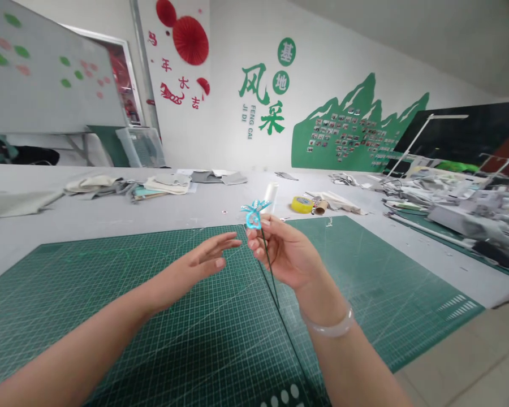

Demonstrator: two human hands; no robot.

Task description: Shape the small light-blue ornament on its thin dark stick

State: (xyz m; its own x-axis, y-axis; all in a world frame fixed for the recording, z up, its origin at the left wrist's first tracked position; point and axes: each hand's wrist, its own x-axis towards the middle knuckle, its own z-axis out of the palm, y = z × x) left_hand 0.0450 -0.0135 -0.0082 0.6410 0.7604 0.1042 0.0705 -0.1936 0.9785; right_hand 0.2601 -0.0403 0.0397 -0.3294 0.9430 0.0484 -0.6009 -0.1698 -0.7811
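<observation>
Between the thumb and fingers of my right hand (pixel 286 249) is a small blue artificial flower (pixel 254 217), pinched just under its head. Its thin dark green stem (pixel 270 268) slants down past my palm, above the cutting mat. Pointed blue petals spread at the top, with a looped blue piece below them. My left hand (pixel 207 254) hovers a little to the left of the flower, fingers stretched out and thumb apart, touching nothing. Both hands are over the green gridded cutting mat (pixel 152 328).
Beyond the mat, a white roll (pixel 271 195) stands upright near a yellow tape roll (pixel 302 204) and a brown cardboard tube (pixel 321 207). Folded cloth pieces (pixel 169 183) lie along the far left table edge. Sewing machines and fabric scraps (pixel 470 209) crowd the right side.
</observation>
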